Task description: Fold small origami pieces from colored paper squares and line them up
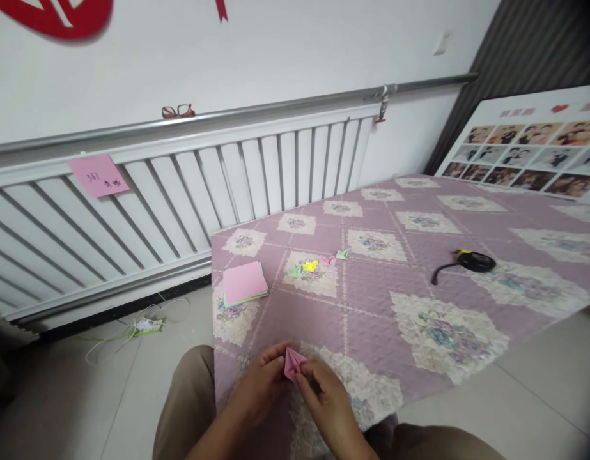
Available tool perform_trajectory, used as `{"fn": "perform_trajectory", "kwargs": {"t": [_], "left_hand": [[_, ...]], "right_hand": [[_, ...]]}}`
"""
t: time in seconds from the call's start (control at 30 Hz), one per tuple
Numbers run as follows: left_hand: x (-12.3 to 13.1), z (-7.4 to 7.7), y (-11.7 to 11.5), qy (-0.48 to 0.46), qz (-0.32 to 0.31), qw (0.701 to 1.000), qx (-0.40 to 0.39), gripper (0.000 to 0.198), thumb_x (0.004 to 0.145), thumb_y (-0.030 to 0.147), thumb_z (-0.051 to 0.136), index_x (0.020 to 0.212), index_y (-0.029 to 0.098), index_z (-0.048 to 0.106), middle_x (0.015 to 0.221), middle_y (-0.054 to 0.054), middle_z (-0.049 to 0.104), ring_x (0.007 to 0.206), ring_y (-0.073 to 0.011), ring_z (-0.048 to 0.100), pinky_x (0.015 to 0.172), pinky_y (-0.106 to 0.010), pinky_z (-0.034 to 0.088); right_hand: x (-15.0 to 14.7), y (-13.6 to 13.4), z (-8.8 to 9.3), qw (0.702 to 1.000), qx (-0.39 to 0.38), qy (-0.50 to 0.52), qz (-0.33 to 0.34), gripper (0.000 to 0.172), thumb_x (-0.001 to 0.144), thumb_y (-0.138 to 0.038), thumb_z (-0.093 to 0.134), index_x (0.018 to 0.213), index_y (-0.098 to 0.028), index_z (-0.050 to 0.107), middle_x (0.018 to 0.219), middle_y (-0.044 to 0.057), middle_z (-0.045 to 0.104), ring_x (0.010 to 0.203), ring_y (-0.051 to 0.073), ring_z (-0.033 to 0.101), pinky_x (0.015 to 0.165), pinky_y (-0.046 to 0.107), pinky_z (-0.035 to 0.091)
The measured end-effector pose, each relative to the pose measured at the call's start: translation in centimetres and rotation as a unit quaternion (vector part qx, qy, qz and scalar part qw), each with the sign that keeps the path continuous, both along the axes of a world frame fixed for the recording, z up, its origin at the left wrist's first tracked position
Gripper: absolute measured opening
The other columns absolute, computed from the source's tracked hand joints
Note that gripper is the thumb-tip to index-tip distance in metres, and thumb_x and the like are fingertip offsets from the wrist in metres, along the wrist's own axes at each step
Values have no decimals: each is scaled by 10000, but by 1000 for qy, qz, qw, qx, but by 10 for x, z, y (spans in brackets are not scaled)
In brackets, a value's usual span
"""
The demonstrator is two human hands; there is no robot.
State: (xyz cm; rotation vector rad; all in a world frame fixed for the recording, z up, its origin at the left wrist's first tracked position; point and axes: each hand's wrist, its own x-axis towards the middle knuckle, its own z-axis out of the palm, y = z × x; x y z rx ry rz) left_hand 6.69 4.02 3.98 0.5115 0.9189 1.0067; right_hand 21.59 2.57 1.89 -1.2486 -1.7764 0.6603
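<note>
Both my hands meet at the near corner of the mauve quilted bed cover (381,300). My left hand (261,383) and my right hand (323,399) pinch a small folded pink paper (293,363) between their fingertips, holding it just above the cover. Further back lies a stack of pink paper squares (244,283). Beside it sit several small folded paper shapes (318,262) in green, yellow and pink.
A black tape measure with a yellow top (472,260) lies to the right on the cover. A white radiator (179,191) with a pink note (98,175) and glasses (178,111) on top lines the wall. A photo board (529,153) leans at the far right. Cord lies on the floor (136,329).
</note>
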Motion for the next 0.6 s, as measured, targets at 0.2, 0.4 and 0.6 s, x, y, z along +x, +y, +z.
{"fn": "perform_trajectory", "kwargs": {"t": [0.2, 0.4, 0.6], "left_hand": [[14, 4, 4, 38, 47, 998, 14, 560, 501, 249, 863, 1000, 170, 620, 804, -17, 654, 710, -140, 594, 669, -244, 421], [20, -1, 7, 76, 54, 995, 37, 512, 513, 281, 833, 950, 161, 594, 717, 13, 612, 649, -122, 557, 643, -239, 398], [21, -5, 8, 106, 16, 992, 62, 459, 599, 274, 760, 999, 170, 559, 768, 3, 615, 658, -129, 560, 648, -256, 408]], "right_hand": [[2, 3, 1, 999, -30, 37, -6, 251, 913, -380, 464, 760, -225, 590, 748, 8, 628, 701, 166, 589, 641, 265, 447], [6, 1, 7, 995, -57, 83, 0, 314, 915, -417, 421, 713, -232, 576, 697, 5, 618, 658, 168, 575, 615, 269, 450], [8, 2, 12, 954, -170, 244, -37, 277, 795, -467, 588, 925, -222, 592, 728, 8, 627, 688, 184, 595, 646, 289, 479]]}}
